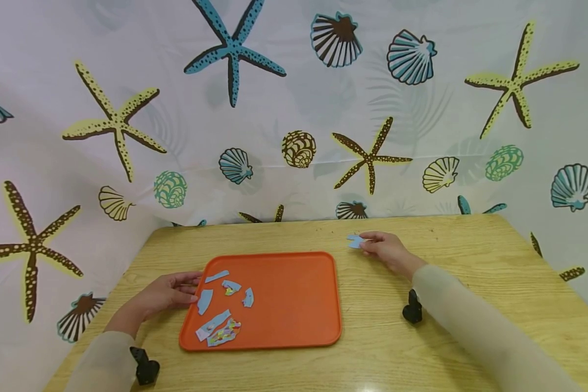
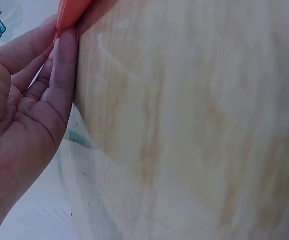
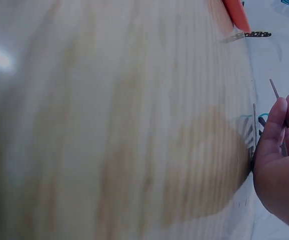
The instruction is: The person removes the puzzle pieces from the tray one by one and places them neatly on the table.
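An orange tray (image 1: 294, 299) lies on the table, with several flat, irregular light-blue pieces on its left part. Some, like the lower printed piece (image 1: 224, 333), carry a multicoloured pattern; others, like the curved piece (image 1: 205, 301), look plain. My left hand (image 1: 173, 291) grips the tray's left rim, thumb above and fingers at the edge; the left wrist view shows the rim pinched by that hand (image 2: 29, 95). Beyond the tray's far right corner, my right hand (image 1: 384, 249) pinches thin light-blue flat material (image 1: 355, 241). Edge-on in the right wrist view, a thin strip (image 3: 274, 89) sticks out from the fingertips.
The wooden table (image 1: 372, 348) extends around the tray on all sides. Behind it hangs a white cloth (image 1: 274, 190) printed with starfish and shells. Small black devices sit at both wrists, such as the right wrist device (image 1: 412, 309).
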`<state>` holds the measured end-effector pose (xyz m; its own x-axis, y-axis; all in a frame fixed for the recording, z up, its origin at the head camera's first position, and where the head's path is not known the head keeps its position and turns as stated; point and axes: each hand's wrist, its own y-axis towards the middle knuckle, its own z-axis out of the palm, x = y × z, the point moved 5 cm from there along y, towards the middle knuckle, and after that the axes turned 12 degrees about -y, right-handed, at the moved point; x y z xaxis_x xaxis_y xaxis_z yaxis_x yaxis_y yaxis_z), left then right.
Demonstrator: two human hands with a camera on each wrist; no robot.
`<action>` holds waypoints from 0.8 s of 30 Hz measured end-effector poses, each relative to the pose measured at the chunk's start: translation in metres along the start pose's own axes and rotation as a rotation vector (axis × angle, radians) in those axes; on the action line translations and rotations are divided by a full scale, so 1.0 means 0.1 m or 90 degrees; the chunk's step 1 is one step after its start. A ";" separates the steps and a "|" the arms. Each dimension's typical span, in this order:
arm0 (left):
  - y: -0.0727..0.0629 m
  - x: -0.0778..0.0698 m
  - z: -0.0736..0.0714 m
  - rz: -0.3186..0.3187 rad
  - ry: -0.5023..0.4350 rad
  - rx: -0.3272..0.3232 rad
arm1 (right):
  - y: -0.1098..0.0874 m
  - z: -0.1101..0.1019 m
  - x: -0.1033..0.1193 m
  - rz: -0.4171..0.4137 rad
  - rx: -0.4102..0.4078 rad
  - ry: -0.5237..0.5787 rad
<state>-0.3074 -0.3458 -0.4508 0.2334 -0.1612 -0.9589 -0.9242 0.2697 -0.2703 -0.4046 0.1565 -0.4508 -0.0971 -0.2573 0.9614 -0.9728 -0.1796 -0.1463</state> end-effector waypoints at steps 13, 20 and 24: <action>-0.01 -0.02 0.02 -0.001 0.008 -0.003 | 0.11 0.03 0.00 -0.007 -0.030 -0.104; -0.01 -0.02 0.02 0.001 0.005 -0.001 | 0.13 0.07 -0.01 -0.010 -0.047 -0.131; -0.01 -0.02 0.02 0.002 0.007 -0.002 | 0.12 0.08 0.00 -0.015 -0.062 -0.141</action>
<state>-0.3065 -0.3439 -0.4484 0.2280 -0.1703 -0.9587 -0.9256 0.2678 -0.2677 -0.4143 0.1466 -0.4543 -0.0366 -0.4583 0.8880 -0.9909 -0.0985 -0.0916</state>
